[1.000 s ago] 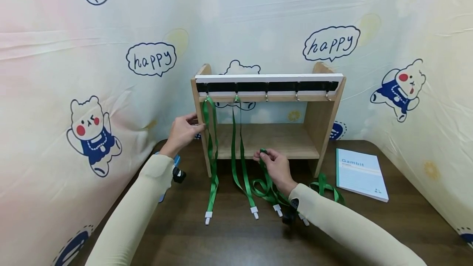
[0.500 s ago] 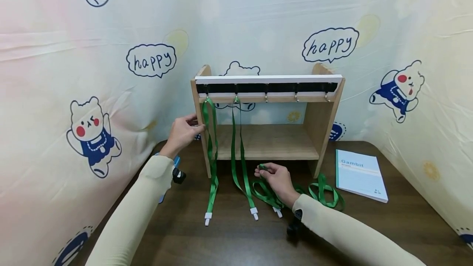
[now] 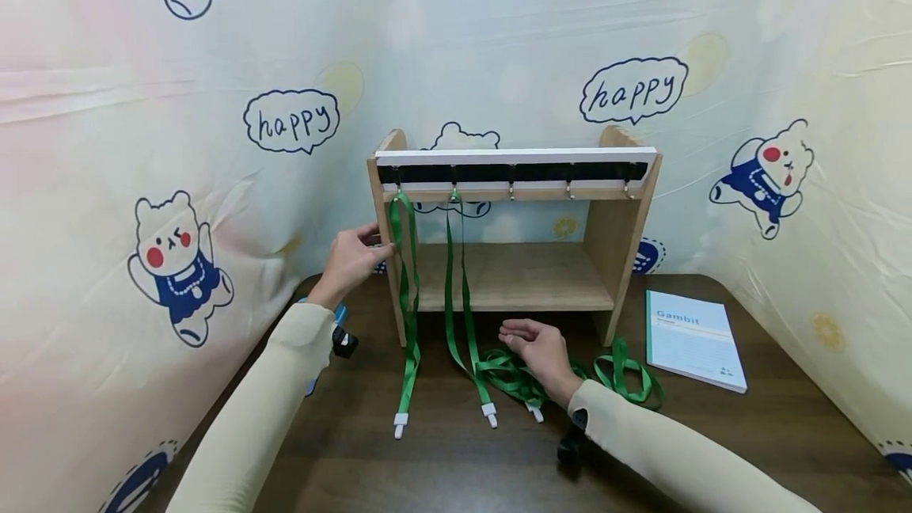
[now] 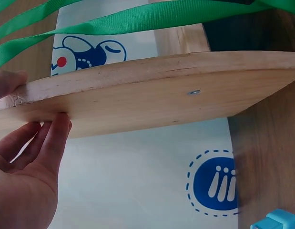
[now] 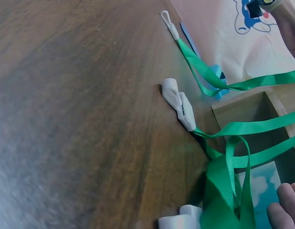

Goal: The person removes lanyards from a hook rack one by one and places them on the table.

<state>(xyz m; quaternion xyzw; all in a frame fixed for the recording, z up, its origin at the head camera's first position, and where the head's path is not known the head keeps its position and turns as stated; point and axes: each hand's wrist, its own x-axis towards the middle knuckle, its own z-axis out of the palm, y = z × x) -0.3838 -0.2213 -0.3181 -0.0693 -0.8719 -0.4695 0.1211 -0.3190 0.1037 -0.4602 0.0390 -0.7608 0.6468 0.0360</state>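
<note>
My left hand (image 3: 351, 261) grips the left side panel (image 4: 137, 105) of a wooden hook rack (image 3: 513, 277), thumb on its front edge and fingers on its outer face. One green lanyard (image 3: 406, 315) hangs from the leftmost hook and a second lanyard (image 3: 470, 319) from the hook beside it, their white clips (image 5: 179, 105) down on the table. Low before the rack, my right hand (image 3: 543, 351) hovers with loosely bent fingers and nothing between them. Just below it lies a heap of green lanyard (image 3: 507, 377), partly hidden by that hand.
Another loose green lanyard (image 3: 627, 377) lies on the table right of my right wrist. Farther right is a white notebook (image 3: 694, 339). Several metal hooks (image 3: 511, 190) along the rack's bar hold nothing. A blue object (image 3: 340, 313) sits behind my left wrist. Printed cloth (image 3: 513, 38) hangs behind.
My right hand pinched a lanyard's raised loop, lowered it, then let it go; the strap has dropped onto the heap. My left hand keeps its grip on the rack.
</note>
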